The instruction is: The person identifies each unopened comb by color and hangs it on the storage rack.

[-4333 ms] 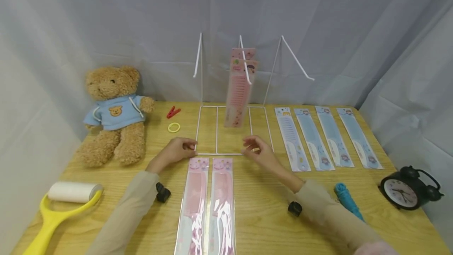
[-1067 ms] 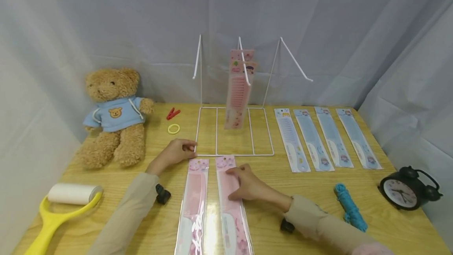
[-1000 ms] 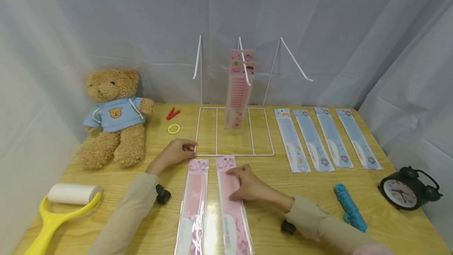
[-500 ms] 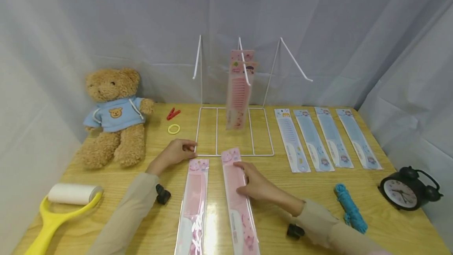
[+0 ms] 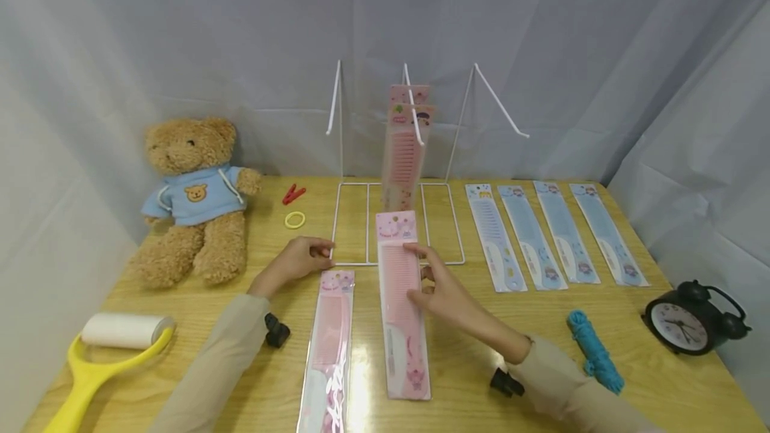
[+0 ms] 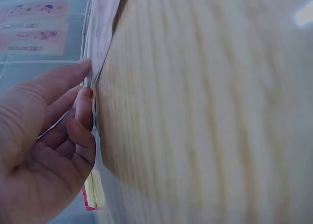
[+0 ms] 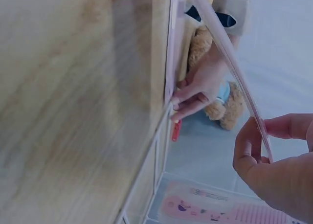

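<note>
1. The left hand (image 5: 293,261) holds a narrow pinch on the near left corner of the white wire rack (image 5: 442,263), probably to steady it, since the thin frame looks light enough to slide.
2. The right hand (image 5: 445,289) grips a pink comb pack (image 5: 398,279) by its right edge, fingers and thumb close together on the thin card. This side grip leaves the pack's printed front and top end uncovered.
3. The right wrist view shows that pack tilted up off the table (image 5: 469,386); from the head, its top overlaps the rack's front bar. I cannot tell whether its lower end touches the wood.
4. Pink packs (image 5: 404,159) hang from the rack's middle prong (image 5: 414,112), one before another, so their faces point towards the person. The two outer prongs carry nothing.
5. Another pink pack (image 5: 329,333) lies flat just before the rack, its top end nearest the frame, seemingly set there for easy reach.
6. Four blue comb packs (image 5: 532,239) lie side by side to the right of the rack, apparently grouped by colour.
7. The teddy bear (image 5: 195,199) and alarm clock (image 5: 686,323) sit towards opposite sides, leaving the hands room.
</note>
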Demonstrator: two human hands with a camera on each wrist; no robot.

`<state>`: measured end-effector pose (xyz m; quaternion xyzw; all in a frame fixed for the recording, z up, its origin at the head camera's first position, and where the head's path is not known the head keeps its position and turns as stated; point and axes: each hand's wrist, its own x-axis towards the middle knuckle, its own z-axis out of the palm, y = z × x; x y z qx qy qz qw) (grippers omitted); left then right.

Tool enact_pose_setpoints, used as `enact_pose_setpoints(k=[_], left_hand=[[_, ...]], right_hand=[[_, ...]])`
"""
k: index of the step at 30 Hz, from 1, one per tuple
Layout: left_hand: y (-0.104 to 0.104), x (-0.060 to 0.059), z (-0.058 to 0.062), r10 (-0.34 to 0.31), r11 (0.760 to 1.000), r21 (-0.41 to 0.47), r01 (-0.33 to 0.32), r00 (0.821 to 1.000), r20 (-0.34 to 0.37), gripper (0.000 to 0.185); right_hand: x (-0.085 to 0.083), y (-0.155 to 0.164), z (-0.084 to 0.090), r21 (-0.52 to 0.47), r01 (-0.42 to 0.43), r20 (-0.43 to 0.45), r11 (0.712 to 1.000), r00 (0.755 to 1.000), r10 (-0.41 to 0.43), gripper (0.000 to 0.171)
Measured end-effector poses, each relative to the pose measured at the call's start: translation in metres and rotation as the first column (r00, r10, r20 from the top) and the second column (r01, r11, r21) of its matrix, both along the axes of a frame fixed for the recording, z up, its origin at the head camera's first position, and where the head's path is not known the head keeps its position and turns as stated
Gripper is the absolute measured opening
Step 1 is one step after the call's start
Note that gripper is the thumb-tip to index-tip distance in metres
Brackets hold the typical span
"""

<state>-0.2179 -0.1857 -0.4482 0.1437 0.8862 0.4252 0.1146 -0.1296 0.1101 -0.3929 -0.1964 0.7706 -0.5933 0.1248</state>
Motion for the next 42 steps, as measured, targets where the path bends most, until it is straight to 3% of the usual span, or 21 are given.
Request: enact_pose_setpoints(k=[6, 11, 16, 23, 31, 42], left_hand=[[0.0, -0.001, -0.002, 0.003, 1.0, 0.0, -0.003, 1.0, 0.003, 0.038], [0.0, -0.002, -0.003, 0.01, 1.0, 0.002, -0.01, 1.0, 0.001, 0.037], [0.0, -0.002, -0.003, 0.011, 1.0, 0.005, -0.011, 1.0, 0.008, 0.037], [0.0, 0.0, -0.002, 0.009, 1.0, 0.03, -0.009, 1.0, 0.021, 0.037], [-0.001, 0.001, -0.002, 0.003, 1.0, 0.021, -0.003, 1.0, 0.011, 0.036], [-0.001, 0.002, -0.001, 0.007, 1.0, 0.0, -0.007, 1.0, 0.003, 0.037]], right_hand=[[-0.006, 0.002, 0.014, -0.101, 0.0, -0.119, 0.995, 0.993, -0.012, 0.07], [-0.011, 0.002, 0.024, -0.173, -0.002, -0.241, 0.985, 0.97, -0.041, 0.066], [-0.016, 0.003, 0.033, -0.219, 0.012, -0.296, 0.976, 0.952, -0.078, 0.064], [-0.024, 0.004, 0.045, -0.272, -0.002, -0.406, 0.962, 0.907, -0.113, 0.062], [-0.03, 0.002, 0.058, -0.332, -0.005, -0.45, 0.943, 0.88, -0.154, 0.061], [-0.034, 0.002, 0.059, -0.331, 0.016, -0.445, 0.943, 0.879, -0.171, 0.061]])
